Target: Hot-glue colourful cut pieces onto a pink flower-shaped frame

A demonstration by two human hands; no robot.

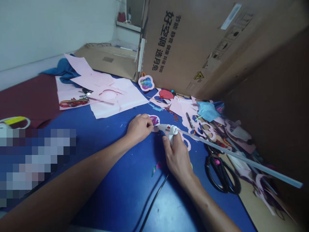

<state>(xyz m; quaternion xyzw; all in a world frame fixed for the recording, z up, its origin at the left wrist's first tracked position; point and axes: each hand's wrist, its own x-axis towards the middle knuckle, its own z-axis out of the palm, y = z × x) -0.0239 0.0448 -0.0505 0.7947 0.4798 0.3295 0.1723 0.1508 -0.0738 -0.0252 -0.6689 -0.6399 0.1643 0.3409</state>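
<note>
right hand (177,156) gripping glue gun (169,130), left hand (139,128) pinning cutout (154,120)

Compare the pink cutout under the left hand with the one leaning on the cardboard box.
The cutout under the left hand, cutout one, lies flat on the blue mat, half covered; cutout two stands against the box, fully visible. The glue gun in the right hand points at one, not two. Both have pink rims and colourful centres.
</note>
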